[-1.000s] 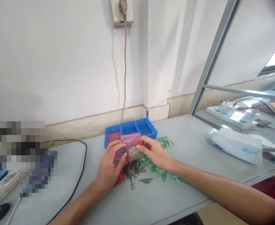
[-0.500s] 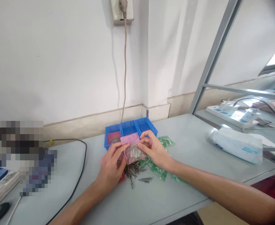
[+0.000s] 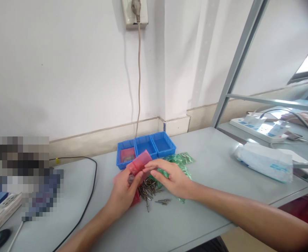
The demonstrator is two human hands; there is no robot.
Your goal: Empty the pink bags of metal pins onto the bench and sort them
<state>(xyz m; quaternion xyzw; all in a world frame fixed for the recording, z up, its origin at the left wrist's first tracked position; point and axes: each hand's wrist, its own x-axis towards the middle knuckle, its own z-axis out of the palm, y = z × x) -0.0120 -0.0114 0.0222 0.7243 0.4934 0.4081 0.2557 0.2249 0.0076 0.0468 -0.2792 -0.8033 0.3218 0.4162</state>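
Observation:
Between the thumb and fingers of my left hand (image 3: 124, 189) is a pink plastic bag (image 3: 141, 163), its upper part tilted up to the right. My right hand (image 3: 173, 178) has its fingers stretched out with the thumb apart, and its fingertips are at the bag's right edge; whether they press on it I cannot tell. Beneath the hands lies a pile of small metal blind rivets (image 3: 148, 189), with a few loose ones (image 3: 163, 202) in front. Green plastic bags (image 3: 183, 159) with small pieces inside lie behind and beside my right hand. More red plastic (image 3: 136, 198) shows under my left hand.
Three joined blue bins (image 3: 163, 144) stand behind the hands; the left one contains a pink bag (image 3: 127, 154). A black cable (image 3: 94, 182) runs along the left of the grey table. At right are a white-blue package (image 3: 264, 162), a power strip (image 3: 258, 130) and a metal frame (image 3: 235, 70).
The pink bag has turned and moved down-left into my left hand. My right hand has let go of its pinch, and its fingers have straightened and lowered.

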